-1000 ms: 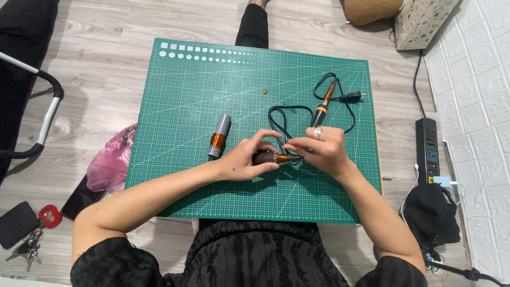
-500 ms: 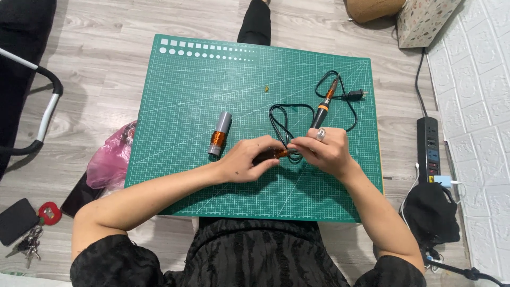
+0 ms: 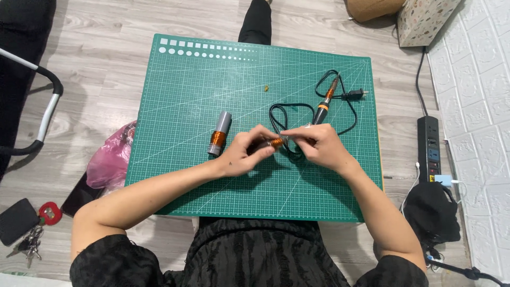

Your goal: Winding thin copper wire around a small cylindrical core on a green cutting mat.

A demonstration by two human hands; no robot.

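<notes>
My left hand (image 3: 245,152) and my right hand (image 3: 317,144) meet over the middle of a green cutting mat (image 3: 186,85). Between their fingertips they pinch a small dark cylinder wound with copper wire (image 3: 275,142). To the left of my left hand lies a second grey cylinder with a copper coil (image 3: 219,133). Just beyond my right hand rests a soldering iron (image 3: 324,102) with an orange band, its black cord (image 3: 284,114) looping past my fingers to a plug (image 3: 357,95).
A tiny brass-coloured piece (image 3: 266,87) lies on the mat. A pink plastic bag (image 3: 110,159) sits left of the mat, with keys and a dark pouch (image 3: 24,223) nearer me. A black power strip (image 3: 429,149) and a dark bundle (image 3: 431,212) lie at the right.
Both hands have stayed together over the mat, shifting the small coil slightly between the fingertips. Everything else on the mat is where it was.
</notes>
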